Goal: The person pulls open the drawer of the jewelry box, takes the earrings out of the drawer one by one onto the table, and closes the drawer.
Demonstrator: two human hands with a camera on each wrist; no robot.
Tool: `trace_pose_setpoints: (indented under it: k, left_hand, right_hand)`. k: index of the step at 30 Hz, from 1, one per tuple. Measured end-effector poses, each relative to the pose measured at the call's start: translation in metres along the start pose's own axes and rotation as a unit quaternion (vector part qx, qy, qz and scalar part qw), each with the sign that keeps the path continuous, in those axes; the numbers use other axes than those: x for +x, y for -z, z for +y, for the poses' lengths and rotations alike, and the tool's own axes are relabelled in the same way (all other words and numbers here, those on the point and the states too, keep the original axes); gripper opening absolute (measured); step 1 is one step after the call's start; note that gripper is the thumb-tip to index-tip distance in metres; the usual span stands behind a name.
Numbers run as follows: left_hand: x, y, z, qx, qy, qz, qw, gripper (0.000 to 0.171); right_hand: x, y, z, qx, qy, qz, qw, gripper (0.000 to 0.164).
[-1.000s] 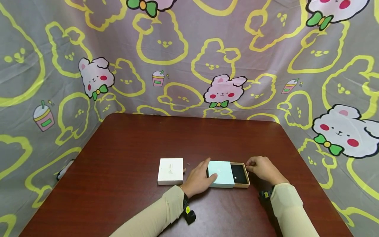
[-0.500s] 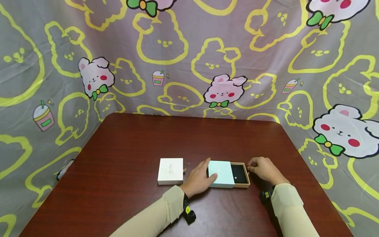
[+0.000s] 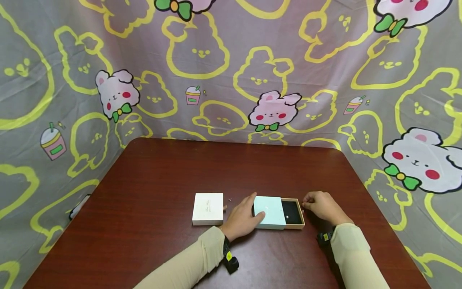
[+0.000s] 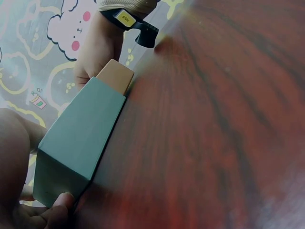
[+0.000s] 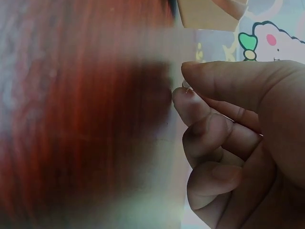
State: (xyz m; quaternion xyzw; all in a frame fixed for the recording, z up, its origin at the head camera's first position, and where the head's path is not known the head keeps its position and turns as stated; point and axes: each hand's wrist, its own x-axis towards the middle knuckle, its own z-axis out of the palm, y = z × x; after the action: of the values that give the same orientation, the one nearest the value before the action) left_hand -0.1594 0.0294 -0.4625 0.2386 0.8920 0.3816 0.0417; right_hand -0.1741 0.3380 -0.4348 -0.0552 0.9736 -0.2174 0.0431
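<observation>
A light-blue drawer box lies on the table with its tan drawer pulled partly out to the right. Inside the drawer is a black pad with a small white pearl-like bead on it. My left hand grips the sleeve's left end, thumb on the top; its curled fingers show at that end in the left wrist view. Just beyond the drawer's right end, my right hand pinches a tiny shiny piece between thumb and forefinger; cannot tell what it is.
A square white box with gold lettering stands left of my left hand, a small brown tab at its right side. Near it lies a tiny object. Patterned cloth hangs round the dark red-brown table.
My right hand has shifted very slightly to the right, away from the drawer's end. The left hand and both boxes have not moved.
</observation>
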Motion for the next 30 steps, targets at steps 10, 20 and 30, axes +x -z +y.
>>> trace_pose_setpoints:
  k: [10,20,30]
  left_hand:
    - [0.0001,-0.0009,0.0000,0.000,0.001,-0.001,1.0000,0.072]
    - [-0.0006,0.0001,0.0002,-0.006,0.006,-0.005,1.0000,0.073]
    - [0.0001,-0.0001,-0.0012,-0.002,0.000,-0.003,1.0000,0.073]
  right_hand:
    - [0.0000,0.0007,0.0006,0.007,-0.025,-0.012,1.000,0.006]
    - [0.0012,0.0016,-0.0011,0.010,-0.026,-0.013,1.000,0.005]
    - [0.0020,0.0006,-0.0005,0.012,-0.037,-0.015,0.999,0.004]
